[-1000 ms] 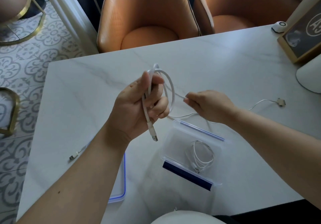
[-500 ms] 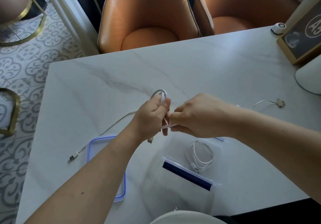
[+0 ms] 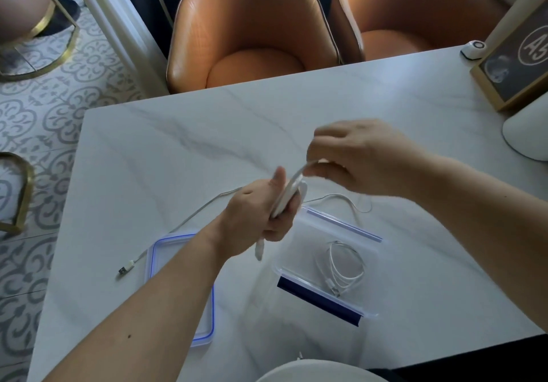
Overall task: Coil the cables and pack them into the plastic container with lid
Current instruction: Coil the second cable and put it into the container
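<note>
Cable, white, gathered into flat loops above the desk, just over the near-left corner of the container. Left hand clenched around the loops, fingers closed tight on the bundle, one plug end poking out below the fist. Right hand just beyond and to the right, fingers pinched on the strand arching up out of the coil. Loose tail trailing from under the right hand across the marble beside the container's far rim.

Second cable, thin and uncoiled, stretched over the desk from behind the left hand to a USB plug near the left edge, passing the far corner of the lid. Lid flat on the desk, clear with blue rim, partly hidden under the left forearm. Two orange chairs beyond the far edge; framed sign at far right.

Container clear, open, blue-trimmed, with one coiled white cable lying inside.
</note>
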